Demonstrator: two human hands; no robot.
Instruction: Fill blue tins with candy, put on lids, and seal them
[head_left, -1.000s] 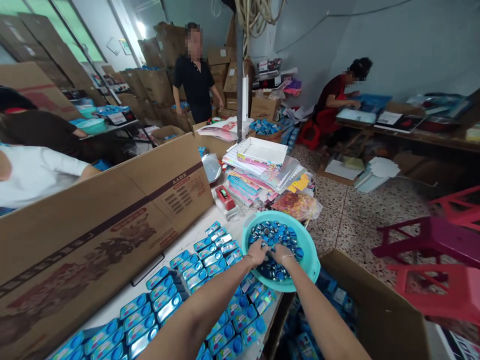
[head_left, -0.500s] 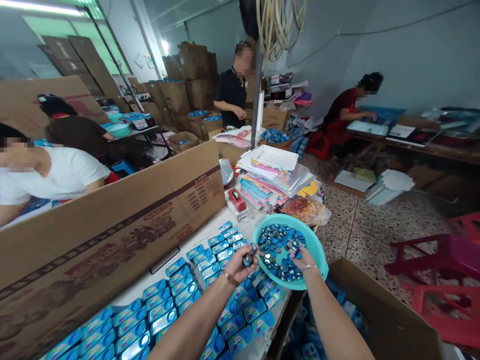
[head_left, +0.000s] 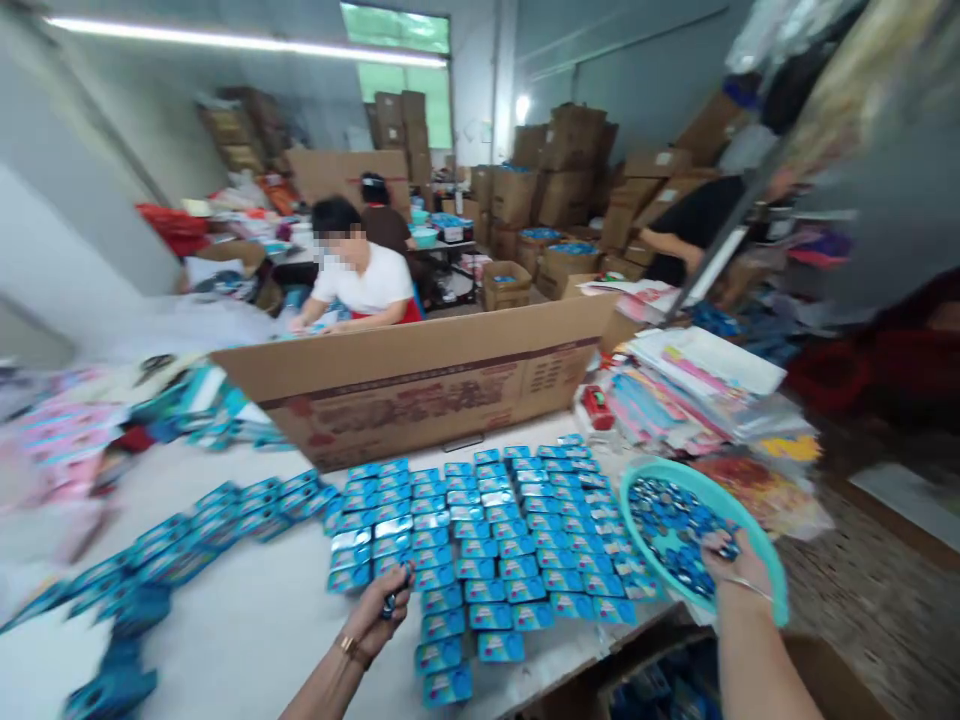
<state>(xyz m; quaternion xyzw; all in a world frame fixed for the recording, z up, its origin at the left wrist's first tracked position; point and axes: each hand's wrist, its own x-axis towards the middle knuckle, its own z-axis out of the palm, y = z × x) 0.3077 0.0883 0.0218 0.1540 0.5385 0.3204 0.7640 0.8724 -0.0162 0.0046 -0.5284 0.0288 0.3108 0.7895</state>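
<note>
My left hand [head_left: 381,608] is closed around a few small, shiny, round blue-and-silver pieces [head_left: 389,603], just left of the laid-out packs. Rows of flat blue packs [head_left: 480,547] with printed fronts cover the middle of the table. On the right, my right hand [head_left: 735,562] is over the near right rim of a turquoise basin [head_left: 776,590], its fingers closed on similar round pieces [head_left: 727,550]. Many more loose round pieces [head_left: 667,505] lie inside the basin. Motion blurs the details of what each hand holds.
A long cardboard panel [head_left: 450,400] stands along the table's back. Further blue packs [head_left: 187,540] form a line at left. Stacked papers and bags [head_left: 690,390] lie behind the basin. An open carton [head_left: 814,680] sits below the table edge. A person in white [head_left: 382,280] works beyond.
The view has swung left. My left hand has moved from beside the basin to the left side of the pack rows, holding round pieces. My right hand stays at the basin.
</note>
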